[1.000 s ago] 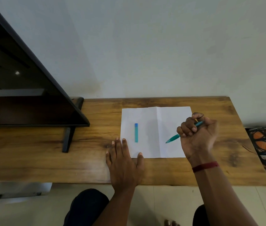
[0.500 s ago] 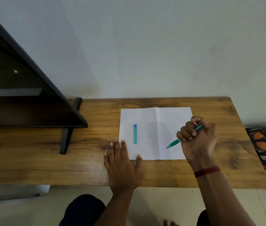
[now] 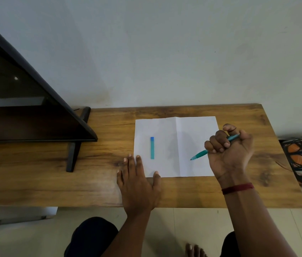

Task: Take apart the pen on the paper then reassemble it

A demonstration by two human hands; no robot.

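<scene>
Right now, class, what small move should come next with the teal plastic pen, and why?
Probably bring the free left hand to the teal plastic pen gripped in the right hand and twist its tip: only the teal cap lies off on the white paper.

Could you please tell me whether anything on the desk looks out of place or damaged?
Nothing stands out. The cap lies on the left half of the paper, apart from the pen body gripped in the right hand, which suits taking the pen apart. The paper only has a fold crease down its middle.
</scene>
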